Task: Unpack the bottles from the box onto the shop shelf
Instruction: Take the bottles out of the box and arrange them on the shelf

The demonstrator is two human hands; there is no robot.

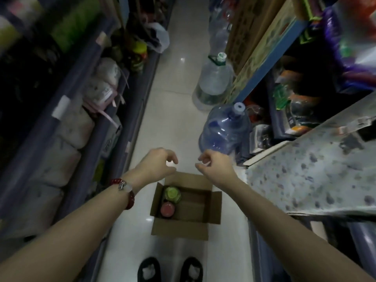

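An open cardboard box (200, 208) sits on the pale floor between two shelf rows. Inside it, at the left, stand two bottles seen from above: one with a green cap (172, 193) and one with a pink cap (167, 209). The right half of the box shows bare cardboard. My left hand (157, 164), with a red bead bracelet on the wrist, hovers above the box's far edge, fingers curled loosely and holding nothing. My right hand (215, 164) hangs beside it, also empty with fingers apart.
A blue water jug (224, 131) and a clear jug (213, 82) stand on the floor by the right shelves. A speckled shelf top (317, 176) juts out at right. Bagged goods fill the left shelves (87, 123). My dark shoes (169, 269) are below the box.
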